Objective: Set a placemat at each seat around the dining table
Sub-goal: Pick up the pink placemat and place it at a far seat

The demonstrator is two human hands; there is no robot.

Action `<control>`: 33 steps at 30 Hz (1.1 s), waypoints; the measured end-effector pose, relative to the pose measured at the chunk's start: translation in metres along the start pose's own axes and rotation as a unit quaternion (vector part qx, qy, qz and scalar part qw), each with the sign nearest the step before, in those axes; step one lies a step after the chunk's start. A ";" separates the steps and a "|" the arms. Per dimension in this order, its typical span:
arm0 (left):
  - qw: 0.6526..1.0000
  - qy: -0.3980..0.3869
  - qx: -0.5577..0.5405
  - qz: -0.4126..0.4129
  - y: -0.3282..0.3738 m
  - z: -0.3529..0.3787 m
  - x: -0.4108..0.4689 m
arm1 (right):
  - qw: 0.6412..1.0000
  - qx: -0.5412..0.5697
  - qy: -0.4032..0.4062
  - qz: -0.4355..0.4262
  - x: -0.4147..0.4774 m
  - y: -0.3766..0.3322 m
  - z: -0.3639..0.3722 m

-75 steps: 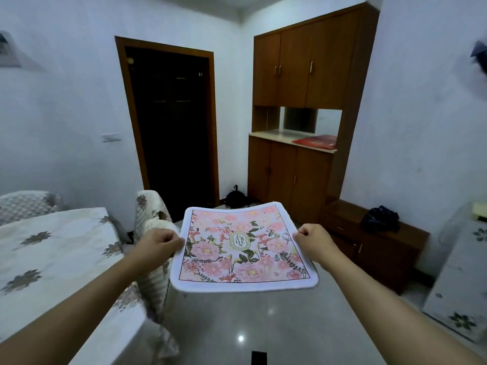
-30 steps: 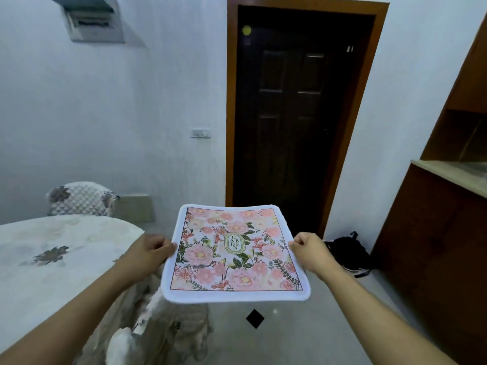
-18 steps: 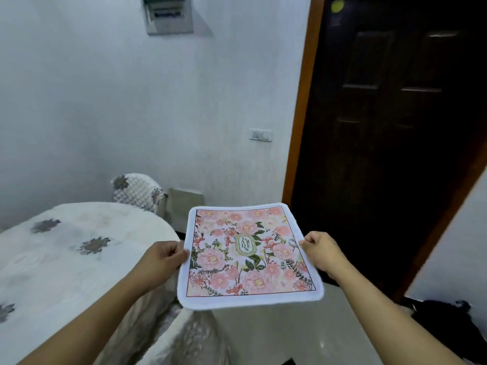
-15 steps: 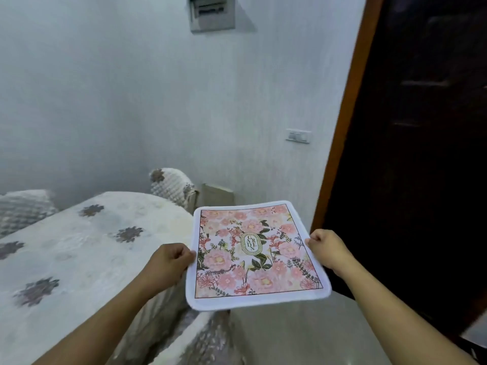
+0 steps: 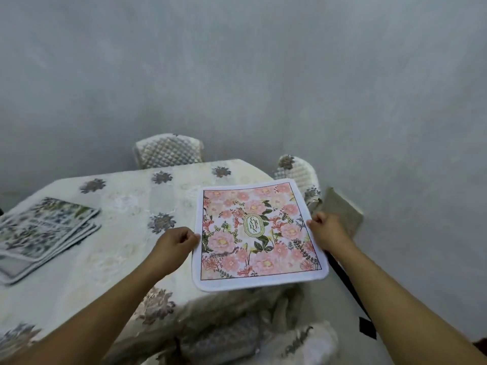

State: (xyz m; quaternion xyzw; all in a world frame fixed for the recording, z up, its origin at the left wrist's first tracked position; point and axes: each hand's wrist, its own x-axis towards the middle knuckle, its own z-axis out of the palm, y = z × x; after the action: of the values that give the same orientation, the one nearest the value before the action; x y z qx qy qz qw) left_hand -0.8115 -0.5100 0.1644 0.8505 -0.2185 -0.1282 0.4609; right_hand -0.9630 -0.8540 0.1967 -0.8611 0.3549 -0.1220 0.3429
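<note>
A pink floral placemat (image 5: pixel 257 234) with a white border and a "GARDEN" oval at its middle is held flat over the right end of the dining table (image 5: pixel 118 206). My left hand (image 5: pixel 175 242) pinches its left edge and my right hand (image 5: pixel 326 231) pinches its right edge. The table wears a cream cloth with grey flower motifs. A stack of blue-green floral placemats (image 5: pixel 39 227) lies on the table at the far left. Whether the pink mat touches the cloth cannot be told.
A covered chair (image 5: pixel 168 151) stands at the table's far side against the grey wall. Another covered chair (image 5: pixel 297 169) is at the far right corner, and a third chair (image 5: pixel 250 341) sits right below the held mat. A beige box (image 5: pixel 342 212) rests by the wall.
The view has swung left and down from the cabinet and dark door to the table. The mat stays in both hands and now hangs over the table's right end; the placemat stack has come into sight.
</note>
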 end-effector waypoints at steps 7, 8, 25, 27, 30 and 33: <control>0.993 0.044 0.020 -0.103 -0.055 0.029 0.061 | 0.997 -0.033 -0.039 -0.053 0.106 -0.001 0.078; 0.992 0.045 0.028 -0.116 -0.063 0.035 0.068 | 0.996 -0.040 -0.053 -0.060 0.117 0.001 0.090; 0.931 0.064 0.174 -0.315 -0.195 0.135 0.129 | 0.960 -0.130 -0.239 -0.060 0.216 0.095 0.265; 0.922 0.076 0.189 -0.330 -0.203 0.146 0.127 | 0.960 -0.138 -0.240 -0.047 0.217 0.102 0.271; 0.912 0.102 0.190 -0.350 -0.204 0.153 0.127 | 0.957 -0.144 -0.246 -0.052 0.221 0.103 0.275; 0.900 0.075 0.198 -0.380 -0.195 0.150 0.129 | 0.946 -0.173 -0.267 -0.068 0.220 0.100 0.273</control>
State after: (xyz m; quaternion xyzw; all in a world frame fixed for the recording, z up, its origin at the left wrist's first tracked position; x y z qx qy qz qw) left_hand -0.7127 -0.5886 -0.0823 0.9499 0.1355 -0.1832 0.2140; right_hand -0.7335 -0.9208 -0.0789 -0.9305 0.2065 0.1526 0.2614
